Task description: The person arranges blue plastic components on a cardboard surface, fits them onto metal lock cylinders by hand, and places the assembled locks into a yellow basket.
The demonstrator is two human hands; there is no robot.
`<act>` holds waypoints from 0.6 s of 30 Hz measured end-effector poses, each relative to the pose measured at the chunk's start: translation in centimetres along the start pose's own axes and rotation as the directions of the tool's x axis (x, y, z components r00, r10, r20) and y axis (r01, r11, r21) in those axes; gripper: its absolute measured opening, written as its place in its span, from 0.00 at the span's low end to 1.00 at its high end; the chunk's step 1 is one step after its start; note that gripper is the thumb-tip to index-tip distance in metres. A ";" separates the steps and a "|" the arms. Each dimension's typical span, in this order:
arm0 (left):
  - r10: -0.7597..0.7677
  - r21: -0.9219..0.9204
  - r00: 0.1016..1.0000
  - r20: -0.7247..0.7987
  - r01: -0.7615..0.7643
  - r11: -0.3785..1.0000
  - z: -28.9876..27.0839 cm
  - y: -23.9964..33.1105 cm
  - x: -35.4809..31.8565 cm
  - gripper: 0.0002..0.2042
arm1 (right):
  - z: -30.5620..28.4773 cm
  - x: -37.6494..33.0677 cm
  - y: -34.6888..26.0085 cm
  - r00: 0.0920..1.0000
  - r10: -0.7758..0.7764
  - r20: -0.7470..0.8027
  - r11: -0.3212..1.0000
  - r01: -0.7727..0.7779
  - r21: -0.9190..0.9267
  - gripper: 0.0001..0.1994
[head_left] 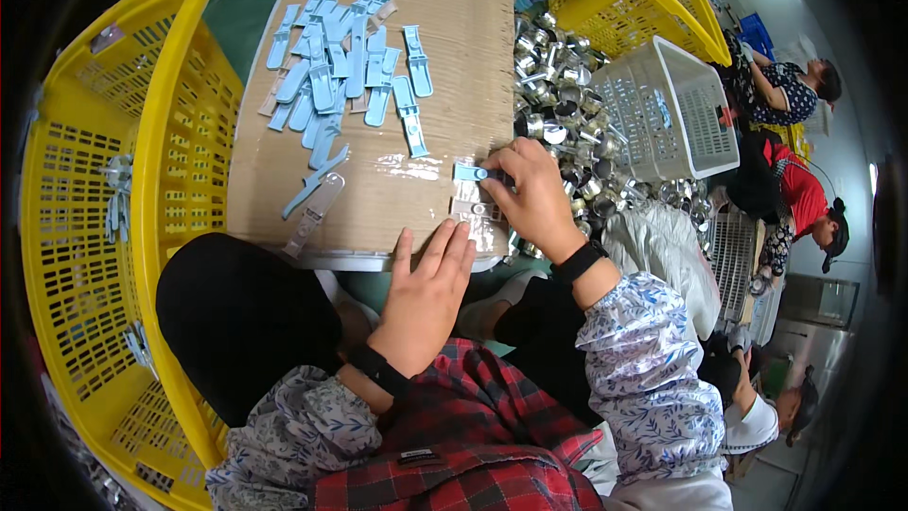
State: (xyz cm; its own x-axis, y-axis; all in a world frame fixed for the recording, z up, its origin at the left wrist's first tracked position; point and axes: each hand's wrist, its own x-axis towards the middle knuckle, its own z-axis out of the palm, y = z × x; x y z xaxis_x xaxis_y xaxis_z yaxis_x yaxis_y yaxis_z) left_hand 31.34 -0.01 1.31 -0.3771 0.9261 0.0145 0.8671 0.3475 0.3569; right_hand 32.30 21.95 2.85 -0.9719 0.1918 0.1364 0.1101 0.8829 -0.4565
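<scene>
My right hand (pixel 532 191) is at the right side of the cardboard-topped table, its thumb and fingertips closed on the end of a short light blue plastic handle (pixel 468 172). Something small and dark shows at the fingertips, too hidden to name. My left hand (pixel 427 289) rests at the near edge with fingers stretched out, touching beside a translucent strip (pixel 473 212) on the cardboard. Farther left lies a loose pile of light blue plastic handles (pixel 355 57). Near it are a curved blue handle (pixel 315 182) and a clear plastic handle (pixel 316 216).
Tall yellow baskets stand left (pixel 170 227) and at the back right (pixel 653 0). Many shiny metal cups (pixel 567 95) lie heaped along the table's right side, beside a white crate (pixel 700 114) and a white plastic sack (pixel 667 255). Several people (pixel 790 95) work farther right.
</scene>
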 end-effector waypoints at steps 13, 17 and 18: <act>0.005 0.014 1.000 -0.011 -0.005 1.000 0.2 0.2 0.2 0.25 | 0.2 0.0 0.2 0.998 -0.055 -0.027 0.996 0.053 -0.068 0.08; 0.008 0.041 0.999 -0.047 -0.006 0.999 0.7 0.0 -0.1 0.25 | 0.8 -0.1 0.1 0.996 -0.083 -0.043 0.993 0.079 -0.089 0.07; 0.003 0.041 0.998 -0.059 -0.001 0.999 0.8 0.0 -0.2 0.25 | 0.9 -0.2 0.2 0.995 -0.094 -0.042 0.991 0.090 -0.095 0.07</act>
State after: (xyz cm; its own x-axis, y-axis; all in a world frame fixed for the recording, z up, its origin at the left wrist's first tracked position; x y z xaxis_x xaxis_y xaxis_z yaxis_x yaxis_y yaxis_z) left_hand 31.67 -0.10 0.58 -0.3931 0.9168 0.0704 0.8798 0.3527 0.3187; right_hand 32.31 21.73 1.97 -0.9682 0.1256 0.2161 0.0415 0.9334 -0.3565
